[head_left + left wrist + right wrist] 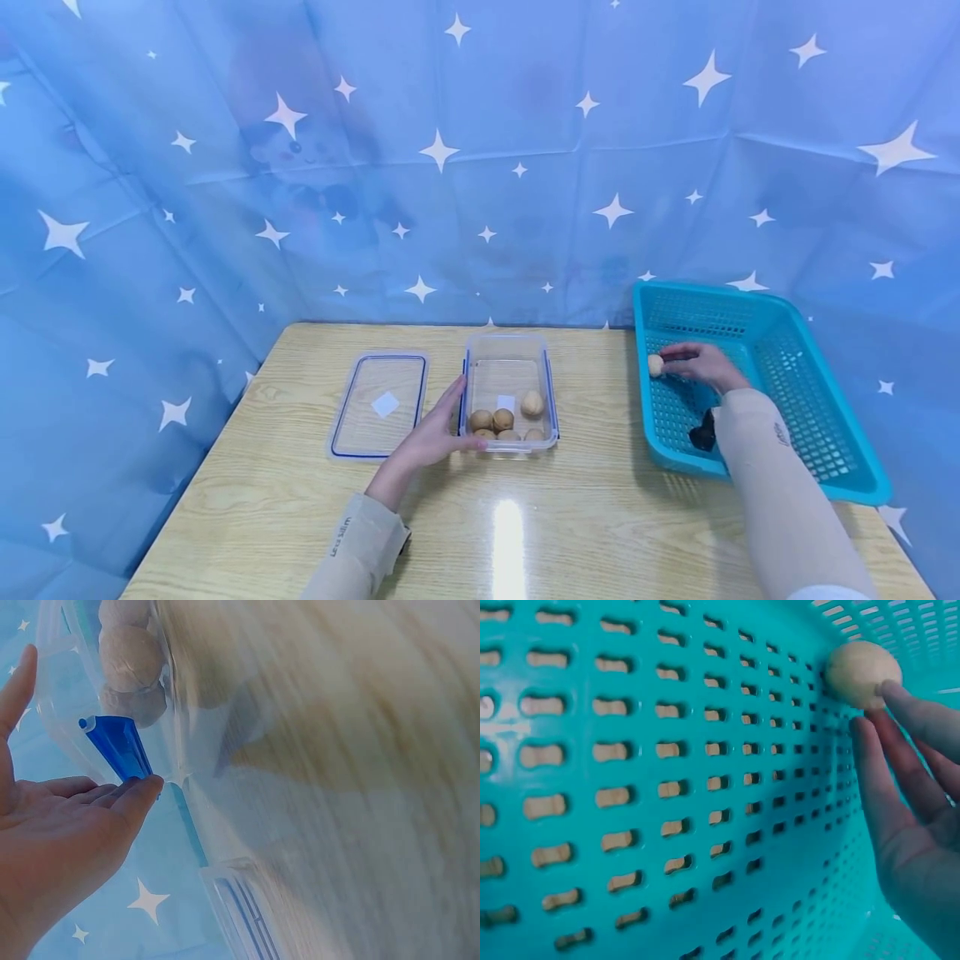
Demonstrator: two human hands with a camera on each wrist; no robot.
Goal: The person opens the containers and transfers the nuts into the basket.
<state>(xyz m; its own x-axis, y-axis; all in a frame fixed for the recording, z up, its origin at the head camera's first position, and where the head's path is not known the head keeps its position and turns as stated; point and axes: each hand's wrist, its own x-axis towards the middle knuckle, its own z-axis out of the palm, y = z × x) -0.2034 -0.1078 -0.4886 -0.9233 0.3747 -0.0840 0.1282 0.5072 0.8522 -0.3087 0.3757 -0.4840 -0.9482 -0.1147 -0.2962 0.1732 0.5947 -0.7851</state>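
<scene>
A clear plastic box (513, 367) with blue-edged sides stands mid-table, holding several walnuts (481, 420) near its front. At its front left corner my left hand (431, 433) is spread, fingers along the left side and thumb by the front. In the left wrist view, this hand (71, 825) has its fingers at a blue latch (120, 746). Inside the turquoise basket (825, 375), my right hand (701, 365) reaches toward the left wall. Its fingertips touch one pale walnut (864, 673) there, with extended fingers not wrapped round it.
The box's clear lid (367, 417) with a blue seal lies left of the box. A perforated wall (667, 750) of the basket stands beside my right hand. A blue star-patterned curtain (480, 167) hangs behind the wooden table (600, 517).
</scene>
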